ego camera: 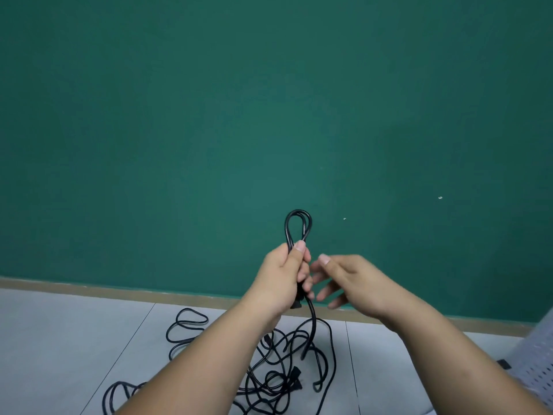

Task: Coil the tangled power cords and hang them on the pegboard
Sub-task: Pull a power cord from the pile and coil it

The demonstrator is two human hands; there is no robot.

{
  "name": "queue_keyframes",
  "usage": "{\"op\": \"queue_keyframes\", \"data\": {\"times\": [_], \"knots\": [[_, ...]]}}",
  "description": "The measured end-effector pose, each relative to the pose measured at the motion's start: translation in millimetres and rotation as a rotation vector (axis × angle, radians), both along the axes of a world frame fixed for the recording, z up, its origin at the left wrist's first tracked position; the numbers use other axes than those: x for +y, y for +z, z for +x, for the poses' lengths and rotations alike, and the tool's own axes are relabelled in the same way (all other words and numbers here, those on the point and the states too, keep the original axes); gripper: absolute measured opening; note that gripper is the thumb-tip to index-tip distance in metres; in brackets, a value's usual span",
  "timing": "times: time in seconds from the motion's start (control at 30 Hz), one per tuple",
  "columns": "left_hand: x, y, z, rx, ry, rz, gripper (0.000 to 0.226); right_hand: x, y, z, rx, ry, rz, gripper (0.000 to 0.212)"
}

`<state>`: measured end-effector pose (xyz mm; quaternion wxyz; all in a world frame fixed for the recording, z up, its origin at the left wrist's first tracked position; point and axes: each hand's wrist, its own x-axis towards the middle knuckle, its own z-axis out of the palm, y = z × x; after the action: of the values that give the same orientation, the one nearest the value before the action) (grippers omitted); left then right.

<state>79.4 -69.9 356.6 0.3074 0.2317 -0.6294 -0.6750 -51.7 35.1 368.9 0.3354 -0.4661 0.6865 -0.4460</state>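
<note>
Green wall (209, 115) fills most of the view, w/ a grey tiled floor (74, 339) below it. Left hand (284, 277) is up in front of the wall, and its grip is closed tight round a black cord (298, 211). A small loop of that cord, two or three strands thick, sticks up above the fist. One strand hangs down from the fist to the floor. A dark lump under the fist may be a plug, but it's too small to be sure. Right hand (353, 280) is just beside the left one and a bit blurry. Its grip is wide, fingers spread, holding nothing.

Down on the floor lies the big tangle (278, 381) of black cords, w/ lots of loops crossing each other and a couple of plugs in it. More loops lie off to the left. At the far right edge is a bit of grey board w/ little holes, prob. the pegboard (538, 360). No cord hangs on the part that shows.

So the job looks only just begun. One cord has a few turns in the hand, and the rest of it runs down into the mess. Left to do: finish this coil, pull the other cords apart, coil them too, then hang them all on the pegboard.
</note>
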Motion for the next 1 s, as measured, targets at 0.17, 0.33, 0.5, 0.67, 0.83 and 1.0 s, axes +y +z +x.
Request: {"op": "queue_keyframes", "data": {"times": [0.17,0.33,0.5,0.67,0.83,1.0], "knots": [[-16.1,4.2,1.5,0.105,0.213,0.102,0.033,3.7,-5.7,13.3,-0.012,0.273,0.245,0.039],[-40.6,10.5,9.6,0.188,0.512,0.075,0.031,5.4,0.9,14.3,-0.055,0.295,0.182,0.014],[-60.1,5.0,17.9,0.15,0.792,0.003,0.032,5.6,14.4,5.0,0.367,0.16,0.119,0.013],[-56.5,1.0,18.8,-0.181,0.624,-0.406,0.033,6.2,17.1,4.7,0.637,-0.081,-0.29,0.019],[-26.6,-4.5,4.9,-0.277,0.248,-0.354,0.047,7.8,18.1,-0.6,0.365,-0.237,-0.421,0.017],[3.7,-1.9,-0.9,-0.284,-0.085,-0.283,0.071,5.2,20.2,-4.1,0.377,-0.442,-0.426,0.022]]}}
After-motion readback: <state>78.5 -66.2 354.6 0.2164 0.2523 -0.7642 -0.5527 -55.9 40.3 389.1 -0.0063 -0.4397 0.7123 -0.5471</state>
